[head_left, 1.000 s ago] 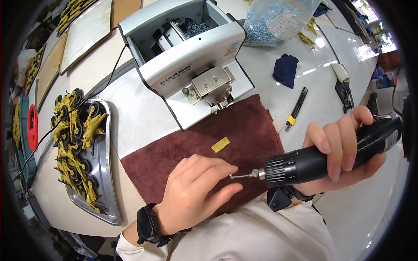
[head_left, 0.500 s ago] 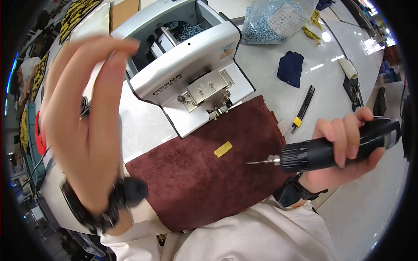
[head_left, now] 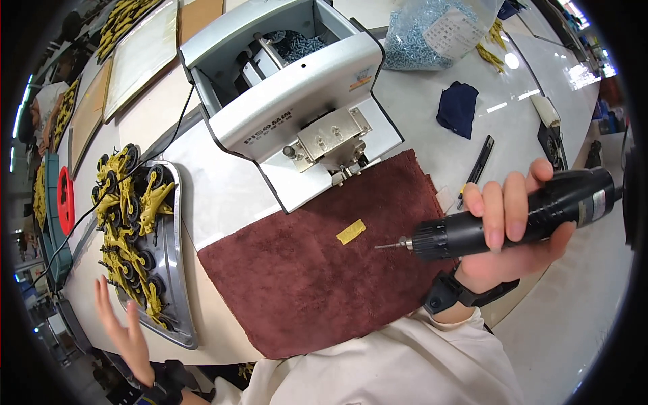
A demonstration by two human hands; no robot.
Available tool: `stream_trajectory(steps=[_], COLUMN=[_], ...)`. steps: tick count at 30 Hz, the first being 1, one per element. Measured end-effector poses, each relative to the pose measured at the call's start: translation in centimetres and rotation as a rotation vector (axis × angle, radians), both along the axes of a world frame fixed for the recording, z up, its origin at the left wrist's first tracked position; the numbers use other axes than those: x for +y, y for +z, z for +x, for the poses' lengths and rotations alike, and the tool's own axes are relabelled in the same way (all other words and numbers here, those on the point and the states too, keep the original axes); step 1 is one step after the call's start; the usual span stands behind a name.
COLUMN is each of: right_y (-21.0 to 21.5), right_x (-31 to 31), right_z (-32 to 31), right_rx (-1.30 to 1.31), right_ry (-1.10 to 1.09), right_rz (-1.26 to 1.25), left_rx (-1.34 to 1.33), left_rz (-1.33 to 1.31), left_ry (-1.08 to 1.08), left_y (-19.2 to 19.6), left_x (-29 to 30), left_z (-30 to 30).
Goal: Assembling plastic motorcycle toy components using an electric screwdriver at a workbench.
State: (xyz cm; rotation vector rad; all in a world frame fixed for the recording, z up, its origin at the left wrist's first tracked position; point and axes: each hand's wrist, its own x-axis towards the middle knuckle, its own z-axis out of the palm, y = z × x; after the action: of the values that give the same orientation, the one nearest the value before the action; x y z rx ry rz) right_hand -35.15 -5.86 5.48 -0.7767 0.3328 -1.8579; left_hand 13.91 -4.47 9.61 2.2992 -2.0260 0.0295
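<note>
Black screwdriver (head_left: 513,219) lies level, bit pointing left.

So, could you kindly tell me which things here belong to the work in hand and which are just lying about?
In use:
right hand holding the electric screwdriver
left hand beside the tray of yellow parts
maroon cloth
screw feeder

Lying about:
blue rag
bag of screws
black pen
</note>
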Motion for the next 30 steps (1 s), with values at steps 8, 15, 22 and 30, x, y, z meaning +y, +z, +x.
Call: stream_trajectory(steps=[8, 15, 22, 30], right_y=[-2.2, -2.7, -3.0, -3.0], right_x=[-1.5, -1.4, -1.8, -1.5], right_z=[1.4, 1.5, 0.9, 1.0], right_rx=[-0.071, -0.077, -0.079, -0.079], right_ry=[0.168, 0.116, 0.203, 0.174], right_rz=[0.110, 0.168, 0.163, 0.203], left_rx=[0.313, 0.272, 0.235, 0.459], left_rz=[0.142, -0.020, 0.001, -0.195], left_ry=[0.049, 0.012, 0.023, -0.235], left_y=[-7.4, -8.6, -7.6, 0.1], left_x=[3.8, 2.5, 4.9, 3.7], left_z=[1.5, 3.5, 3.1, -8.0])
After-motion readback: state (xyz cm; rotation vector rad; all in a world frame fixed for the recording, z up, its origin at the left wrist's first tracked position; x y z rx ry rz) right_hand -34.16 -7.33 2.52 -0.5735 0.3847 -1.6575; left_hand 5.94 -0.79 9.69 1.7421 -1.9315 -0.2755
